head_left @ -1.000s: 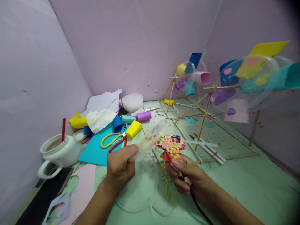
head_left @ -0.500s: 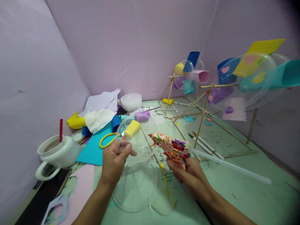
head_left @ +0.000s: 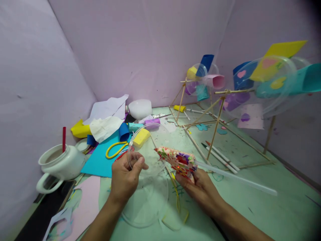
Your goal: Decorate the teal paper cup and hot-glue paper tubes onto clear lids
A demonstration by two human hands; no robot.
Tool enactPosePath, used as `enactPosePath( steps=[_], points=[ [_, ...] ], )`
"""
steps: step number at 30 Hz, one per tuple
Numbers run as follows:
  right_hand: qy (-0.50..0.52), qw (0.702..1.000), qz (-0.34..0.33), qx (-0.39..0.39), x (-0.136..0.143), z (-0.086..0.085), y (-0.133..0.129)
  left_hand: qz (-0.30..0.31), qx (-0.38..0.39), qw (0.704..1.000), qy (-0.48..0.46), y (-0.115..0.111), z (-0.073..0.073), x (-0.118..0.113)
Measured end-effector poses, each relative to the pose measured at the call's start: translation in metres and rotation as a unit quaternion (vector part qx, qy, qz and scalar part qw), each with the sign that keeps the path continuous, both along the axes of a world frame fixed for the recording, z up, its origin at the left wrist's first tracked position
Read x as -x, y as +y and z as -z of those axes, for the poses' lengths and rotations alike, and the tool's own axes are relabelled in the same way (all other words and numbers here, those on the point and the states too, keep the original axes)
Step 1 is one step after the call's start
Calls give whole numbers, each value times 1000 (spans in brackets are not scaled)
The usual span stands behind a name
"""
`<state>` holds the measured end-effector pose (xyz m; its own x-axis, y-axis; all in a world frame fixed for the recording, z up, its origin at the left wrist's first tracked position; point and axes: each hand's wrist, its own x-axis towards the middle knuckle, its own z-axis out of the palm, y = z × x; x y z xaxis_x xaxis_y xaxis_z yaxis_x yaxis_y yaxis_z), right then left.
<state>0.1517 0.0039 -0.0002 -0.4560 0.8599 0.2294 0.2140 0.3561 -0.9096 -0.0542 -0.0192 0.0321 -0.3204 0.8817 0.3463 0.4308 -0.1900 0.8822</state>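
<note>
My left hand (head_left: 127,174) pinches the edge of a clear plastic lid (head_left: 152,152), which is tilted up over the table. In my right hand (head_left: 197,185) is a hot glue gun (head_left: 177,162) with a flowered cover and a small red light. A long translucent glue stick (head_left: 238,180) juts from its back. The gun's nozzle points left, close to the lid; whether it touches cannot be made out. Below lies a second clear lid (head_left: 145,217), flat on the table. A yellow paper roll (head_left: 141,138) sits just behind the held lid, beside yellow-handled scissors (head_left: 115,150).
On the right, two stick frames (head_left: 217,127) carry wheels of clear lids and coloured paper (head_left: 278,63). A white pot (head_left: 67,164) with a red stick stands at left, near pink paper (head_left: 87,204). Two markers (head_left: 220,155) lie near the front frame.
The glue gun has moved left and slightly down, nearer the held lid. My left hand and its lid have shifted slightly right.
</note>
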Motion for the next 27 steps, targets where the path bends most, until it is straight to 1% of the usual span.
enactPosePath(
  steps=[6, 12, 22, 27],
  points=[
    [-4, 1000, 6, 2, 0, 0, 2, 1, -12, 1000, 20, -1, 0, -4],
    [4, 1000, 12, -3, 0, -2, 1, 3, -15, 1000, 12, -1, 1, -4],
    [-3, 1000, 15, 3, 0, 5, 0, 12, -24, 999, 42, -1, -3, -3],
    [-36, 998, 28, -38, -1, 8, -2, 20, -19, 999, 46, -2, -4, -3]
  ],
)
